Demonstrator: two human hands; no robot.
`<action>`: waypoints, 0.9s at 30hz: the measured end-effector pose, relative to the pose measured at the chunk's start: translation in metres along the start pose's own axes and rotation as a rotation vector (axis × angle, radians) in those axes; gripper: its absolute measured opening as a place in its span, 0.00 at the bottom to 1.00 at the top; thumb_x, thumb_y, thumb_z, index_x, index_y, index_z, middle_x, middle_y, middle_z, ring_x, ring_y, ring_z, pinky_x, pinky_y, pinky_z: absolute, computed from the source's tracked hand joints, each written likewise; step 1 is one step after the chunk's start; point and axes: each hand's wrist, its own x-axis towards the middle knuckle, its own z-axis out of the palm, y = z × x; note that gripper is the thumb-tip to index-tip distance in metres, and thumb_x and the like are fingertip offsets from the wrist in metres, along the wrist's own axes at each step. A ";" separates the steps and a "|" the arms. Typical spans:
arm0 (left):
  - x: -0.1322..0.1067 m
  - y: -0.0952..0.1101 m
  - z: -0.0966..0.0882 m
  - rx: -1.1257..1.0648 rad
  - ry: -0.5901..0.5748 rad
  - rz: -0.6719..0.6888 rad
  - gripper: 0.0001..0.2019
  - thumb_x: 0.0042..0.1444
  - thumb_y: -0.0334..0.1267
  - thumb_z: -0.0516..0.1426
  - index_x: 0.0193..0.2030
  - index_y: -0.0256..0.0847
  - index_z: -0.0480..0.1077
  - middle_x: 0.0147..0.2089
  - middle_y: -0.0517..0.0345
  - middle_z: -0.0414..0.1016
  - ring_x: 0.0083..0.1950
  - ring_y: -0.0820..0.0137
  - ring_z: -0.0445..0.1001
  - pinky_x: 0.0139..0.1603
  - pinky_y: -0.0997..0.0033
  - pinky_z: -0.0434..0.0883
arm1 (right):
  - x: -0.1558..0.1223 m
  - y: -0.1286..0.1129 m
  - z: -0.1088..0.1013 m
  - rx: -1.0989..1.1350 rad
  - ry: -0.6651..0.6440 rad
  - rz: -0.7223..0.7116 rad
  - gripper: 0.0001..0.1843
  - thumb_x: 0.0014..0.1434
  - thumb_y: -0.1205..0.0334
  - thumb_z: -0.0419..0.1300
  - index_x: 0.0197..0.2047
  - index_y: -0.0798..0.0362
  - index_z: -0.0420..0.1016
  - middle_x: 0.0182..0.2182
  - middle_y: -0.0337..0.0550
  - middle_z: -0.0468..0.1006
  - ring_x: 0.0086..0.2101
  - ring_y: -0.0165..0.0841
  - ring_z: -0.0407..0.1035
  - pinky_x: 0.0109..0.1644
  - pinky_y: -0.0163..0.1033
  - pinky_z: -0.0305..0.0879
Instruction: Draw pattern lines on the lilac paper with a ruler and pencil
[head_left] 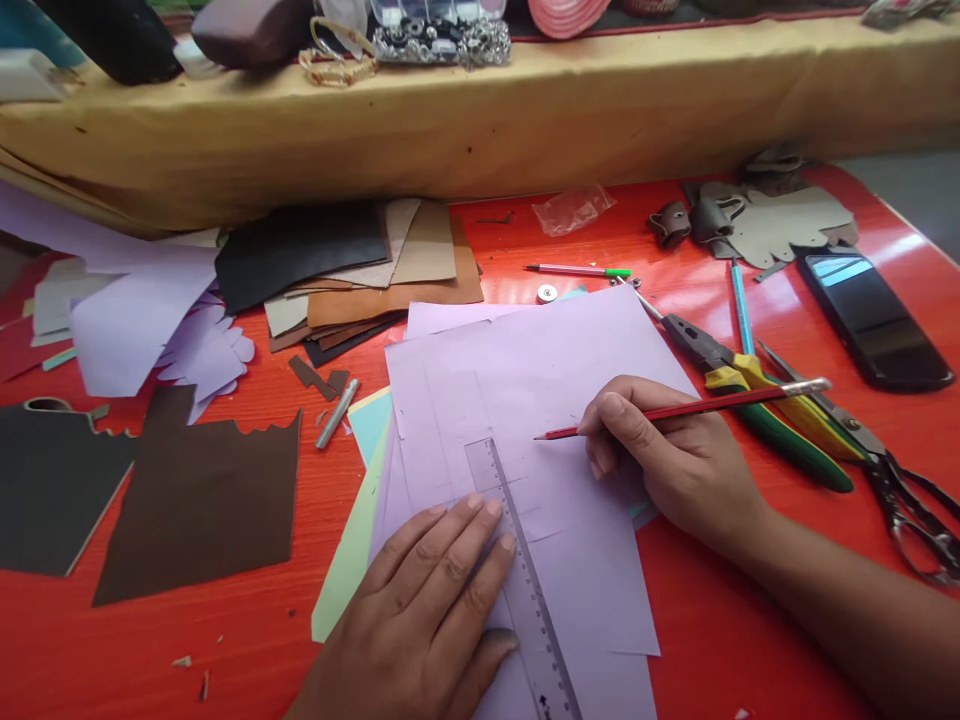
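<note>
Sheets of lilac paper point(570, 370) lie stacked in front of me, with thin pencil lines drawn on the top one. A clear ruler point(536, 590) runs lengthwise over the paper, slightly tilted. My left hand point(442, 600) rests flat on the ruler and paper, fingers stretched out. My right hand point(660, 450) pinches a red pencil point(697, 404) near its point. The pencil's tip is just above or on the paper, right of the ruler's far end; I cannot tell whether it touches. Green and blue sheets point(352, 550) stick out under the lilac ones at the left.
Pliers point(757, 400), scissors point(874, 450) and a phone point(874, 320) lie to the right. Leather pieces point(307, 250) are piled at the back left, with brown leather point(217, 510) nearer. A pink pen point(570, 270) lies behind the paper. A cloth-covered ledge point(480, 130) borders the red table.
</note>
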 end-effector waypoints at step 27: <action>0.001 0.001 0.000 -0.014 -0.027 -0.012 0.21 0.79 0.41 0.55 0.71 0.33 0.74 0.76 0.46 0.73 0.79 0.59 0.67 0.84 0.59 0.54 | -0.001 0.003 -0.002 -0.018 -0.023 -0.019 0.28 0.76 0.36 0.60 0.33 0.48 0.79 0.23 0.40 0.77 0.26 0.35 0.71 0.32 0.42 0.66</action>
